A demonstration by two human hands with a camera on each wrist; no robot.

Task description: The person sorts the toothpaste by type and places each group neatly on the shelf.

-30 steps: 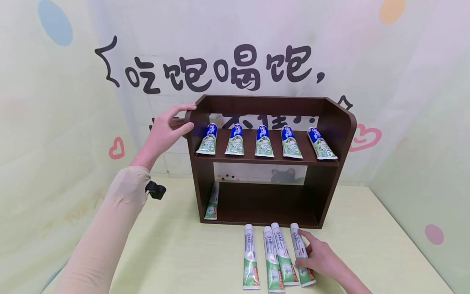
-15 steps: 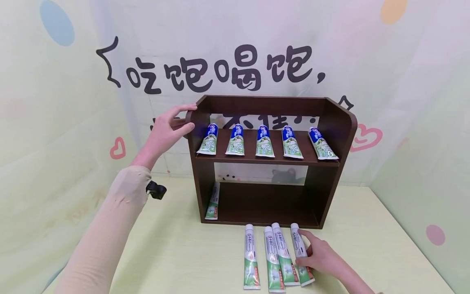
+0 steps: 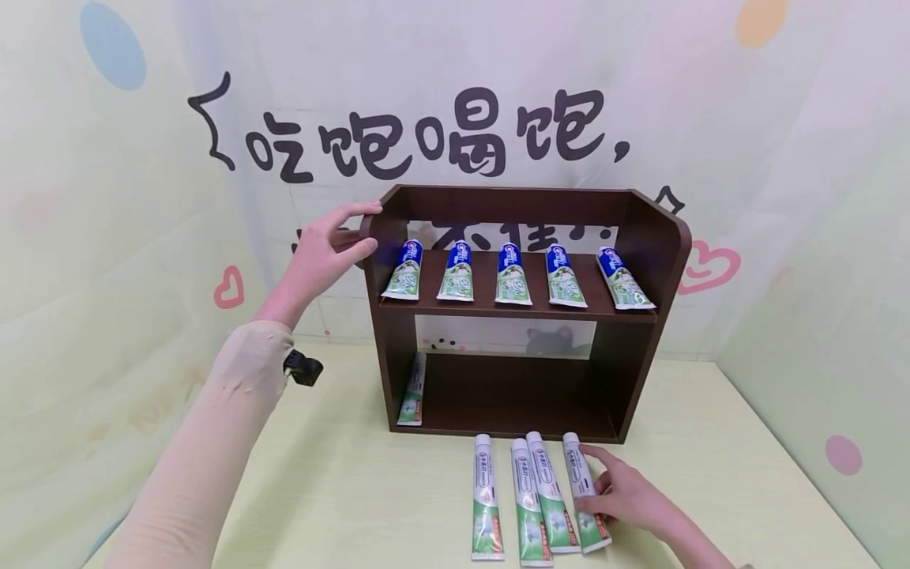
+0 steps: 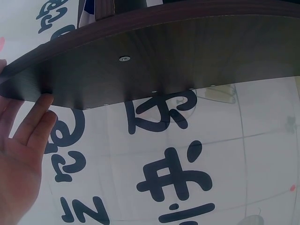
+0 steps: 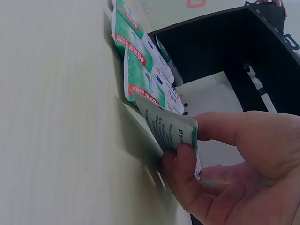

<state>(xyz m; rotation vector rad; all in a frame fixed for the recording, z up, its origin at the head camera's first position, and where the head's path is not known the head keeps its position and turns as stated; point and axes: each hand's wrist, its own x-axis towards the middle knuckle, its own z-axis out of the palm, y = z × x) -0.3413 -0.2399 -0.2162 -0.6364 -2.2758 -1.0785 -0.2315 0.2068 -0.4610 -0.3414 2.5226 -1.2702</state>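
Note:
My left hand (image 3: 316,249) grips the upper left side panel of a dark brown two-tier shelf (image 3: 512,204). In the left wrist view, fingertips (image 4: 46,101) lie against the panel's outer face. My right hand (image 3: 626,498) pinches a white-and-green toothpaste tube (image 3: 579,474), the rightmost of those in front of the shelf. The right wrist view shows this tube (image 5: 171,129) tilted up on its side between thumb and fingers; its cap end is hidden there. Left of it lie three similar toothpaste tubes (image 3: 486,498), two of them touching.
Several blue-and-green toothpaste tubes (image 3: 512,276) lie spaced out on the upper tier. One white-and-green tube (image 3: 412,395) lies at the lower tier's left wall. A pale tabletop (image 3: 732,474) carries everything, and a printed backdrop (image 3: 426,47) stands close behind. A small black device (image 3: 303,368) sits at the left wrist.

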